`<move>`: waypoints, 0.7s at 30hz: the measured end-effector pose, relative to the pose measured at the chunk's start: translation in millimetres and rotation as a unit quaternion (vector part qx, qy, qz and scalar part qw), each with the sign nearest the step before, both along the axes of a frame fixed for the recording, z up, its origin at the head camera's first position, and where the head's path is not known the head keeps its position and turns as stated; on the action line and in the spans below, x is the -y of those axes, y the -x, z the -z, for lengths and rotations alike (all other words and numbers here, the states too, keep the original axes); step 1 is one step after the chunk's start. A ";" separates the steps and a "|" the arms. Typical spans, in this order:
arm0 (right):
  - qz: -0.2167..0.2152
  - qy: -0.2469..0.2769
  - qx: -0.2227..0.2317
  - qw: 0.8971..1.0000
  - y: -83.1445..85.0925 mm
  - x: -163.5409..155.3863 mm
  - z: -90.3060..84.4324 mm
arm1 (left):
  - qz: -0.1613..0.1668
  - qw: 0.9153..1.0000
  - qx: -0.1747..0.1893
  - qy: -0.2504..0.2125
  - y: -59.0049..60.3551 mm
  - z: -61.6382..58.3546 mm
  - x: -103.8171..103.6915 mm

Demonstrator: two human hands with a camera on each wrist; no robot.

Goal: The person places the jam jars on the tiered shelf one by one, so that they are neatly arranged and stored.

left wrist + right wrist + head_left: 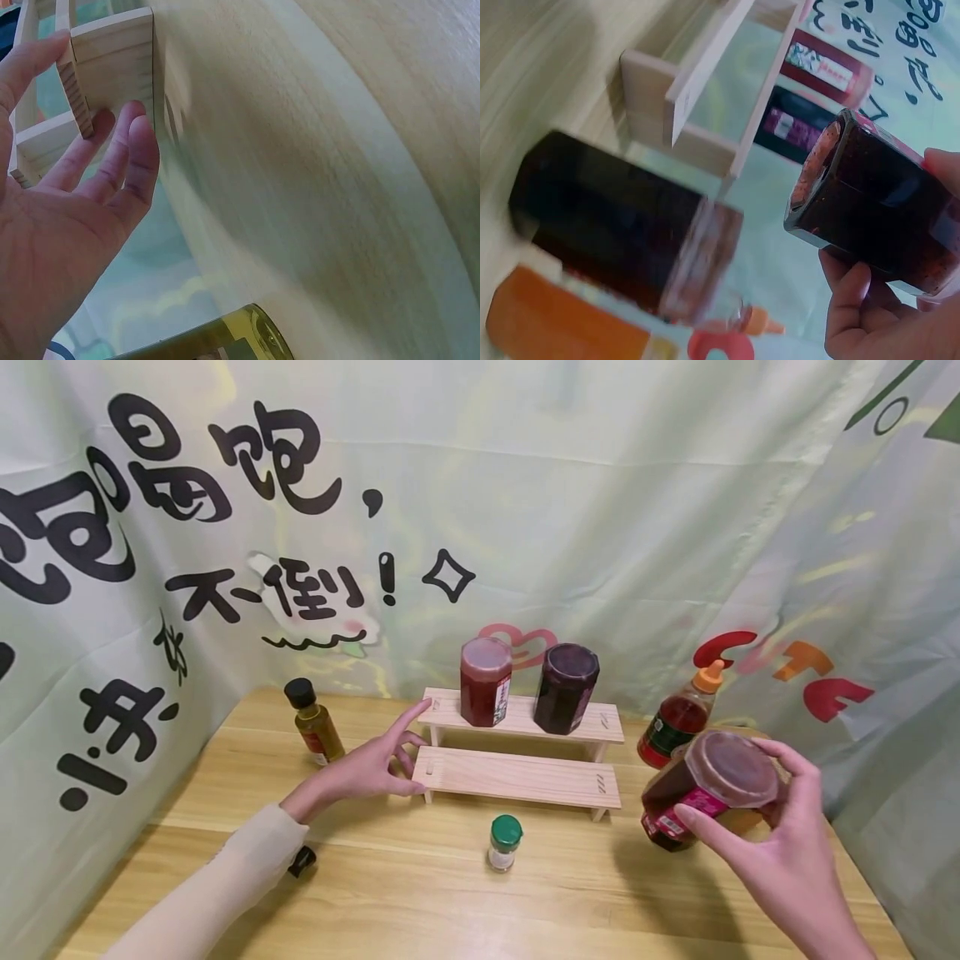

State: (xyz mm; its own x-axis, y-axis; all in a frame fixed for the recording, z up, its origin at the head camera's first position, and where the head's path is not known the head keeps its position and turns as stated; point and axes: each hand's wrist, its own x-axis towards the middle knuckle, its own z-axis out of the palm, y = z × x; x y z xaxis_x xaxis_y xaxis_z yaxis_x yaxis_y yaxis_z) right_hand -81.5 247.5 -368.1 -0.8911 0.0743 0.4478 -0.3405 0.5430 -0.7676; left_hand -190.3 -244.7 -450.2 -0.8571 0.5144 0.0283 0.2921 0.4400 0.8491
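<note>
My left hand [378,764] lies open against the left end of a two-step wooden rack [525,777]; its index finger points up to the top step and the others touch the lower one. In the left wrist view the fingers [124,161] rest on the rack's end board [112,67]. My right hand [757,827] grips a jar of dark red paste [705,789] with a red lid, tilted, above the table at the right. The right wrist view shows this jar [877,202] held from below by the fingers [855,307]. A red jar [486,681] and a dark purple jar [566,687] stand on the top step.
A sauce bottle with an orange cap [678,718] stands right of the rack, behind the held jar. A small green-capped shaker [504,842] stands in front of the rack. An oil bottle with a black cap [313,720] stands at the left. A printed cloth backdrop [600,527] encloses the wooden table [420,902].
</note>
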 end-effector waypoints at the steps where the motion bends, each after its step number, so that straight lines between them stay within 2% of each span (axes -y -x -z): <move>1: -0.010 0.003 0.002 1.000 2.0 4.4 0.4 | 0.000 1.000 0.000 0.001 -0.5 -0.3 0.3; 11: -0.089 0.026 0.019 0.996 21.3 38.6 4.0 | 0.000 1.000 0.004 -0.002 -2.2 -2.6 -0.8; 17: -0.116 -0.005 -0.014 0.993 35.2 59.1 9.4 | 0.001 1.000 -0.002 0.004 -1.3 -2.2 0.2; 21: -0.137 -0.015 -0.014 0.990 44.1 71.8 15.5 | 0.002 1.000 -0.002 0.004 -0.5 -1.9 0.4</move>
State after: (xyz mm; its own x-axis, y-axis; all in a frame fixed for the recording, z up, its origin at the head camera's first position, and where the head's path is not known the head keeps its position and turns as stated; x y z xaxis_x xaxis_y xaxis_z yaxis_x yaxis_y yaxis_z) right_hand -125.6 175.7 -383.6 -0.8631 -0.1830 0.4707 -0.4993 0.4490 -0.7410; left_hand -189.8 -245.1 -448.3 -0.8550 0.5178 0.0279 0.2971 0.4451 0.8447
